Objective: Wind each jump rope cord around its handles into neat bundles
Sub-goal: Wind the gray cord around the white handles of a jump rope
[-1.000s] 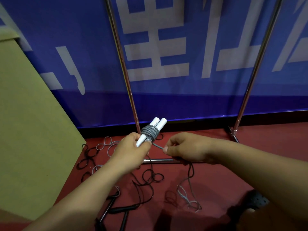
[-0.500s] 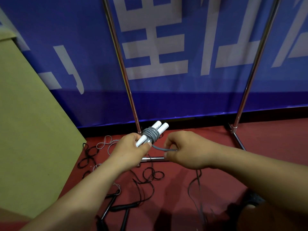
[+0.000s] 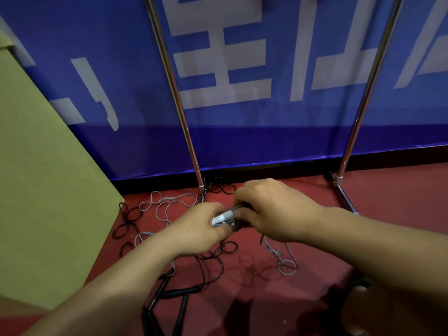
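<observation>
1. Left hand (image 3: pixel 198 229) is clamping the white handles (image 3: pixel 221 218) so the bundle isn't twisting.
2. Right hand (image 3: pixel 266 209) is covering the grey cord (image 3: pixel 278 253), probably pinching it; slack is trailing onto the floor (image 3: pixel 303 299).

The two upright poles (image 3: pixel 178 103) are polished metal, bright and glossy. Behind the poles hangs a banner (image 3: pixel 242 132) of smooth, faintly shiny fabric. Below the poles the floor (image 3: pixel 388 190) looks matt and rubbery. The white handles (image 3: pixel 221 218) look like smooth plastic; the grey cord (image 3: pixel 164 204) on the floor left of the poles' feet is smooth and slightly glossy.
</observation>
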`<move>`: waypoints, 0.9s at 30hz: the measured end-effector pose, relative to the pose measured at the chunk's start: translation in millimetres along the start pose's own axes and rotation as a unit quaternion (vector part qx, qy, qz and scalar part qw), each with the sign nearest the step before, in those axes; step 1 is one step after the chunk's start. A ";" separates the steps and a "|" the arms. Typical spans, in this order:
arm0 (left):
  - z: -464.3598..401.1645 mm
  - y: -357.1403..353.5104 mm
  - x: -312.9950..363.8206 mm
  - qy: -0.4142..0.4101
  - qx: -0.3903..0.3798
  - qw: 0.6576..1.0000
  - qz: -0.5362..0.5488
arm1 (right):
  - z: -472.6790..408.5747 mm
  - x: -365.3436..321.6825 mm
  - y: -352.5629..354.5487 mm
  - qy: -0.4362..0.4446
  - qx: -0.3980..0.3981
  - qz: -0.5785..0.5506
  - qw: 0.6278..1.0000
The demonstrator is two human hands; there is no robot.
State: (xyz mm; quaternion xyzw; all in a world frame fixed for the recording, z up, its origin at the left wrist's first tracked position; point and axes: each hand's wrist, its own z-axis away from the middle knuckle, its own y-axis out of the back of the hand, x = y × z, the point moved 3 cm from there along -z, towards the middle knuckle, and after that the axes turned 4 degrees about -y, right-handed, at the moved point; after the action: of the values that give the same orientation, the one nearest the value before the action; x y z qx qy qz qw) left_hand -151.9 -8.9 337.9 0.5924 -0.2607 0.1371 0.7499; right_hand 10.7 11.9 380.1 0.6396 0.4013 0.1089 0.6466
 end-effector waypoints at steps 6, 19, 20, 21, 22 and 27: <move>6.6 -2.7 12.7 -0.049 -0.043 0.998 -0.004 | -8.7 14.0 5.2 -0.029 0.008 0.004 1.000; 18.1 0.6 38.1 -0.044 -0.110 0.939 0.323 | -16.0 35.2 3.3 -0.223 -0.169 -0.482 0.830; 18.3 2.0 38.6 -0.047 -0.109 0.934 0.336 | -15.6 34.1 4.4 -0.227 -0.183 -0.503 0.814; 18.3 3.4 38.2 -0.050 -0.106 0.931 0.345 | -15.0 33.8 4.8 -0.232 -0.199 -0.523 0.796; 17.8 4.7 36.9 -0.052 -0.102 0.929 0.352 | -14.2 32.9 5.7 -0.240 -0.213 -0.544 0.775; 18.3 11.2 32.9 -0.068 -0.087 0.910 0.400 | -16.6 39.7 7.6 -0.259 -0.210 -0.602 0.725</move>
State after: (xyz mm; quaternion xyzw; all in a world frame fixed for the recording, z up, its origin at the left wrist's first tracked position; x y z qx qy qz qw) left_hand -134.7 -27.0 368.2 0.3790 -0.5373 0.3615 0.6610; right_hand 28.5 51.4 374.3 0.1148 0.4861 -0.3919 0.7726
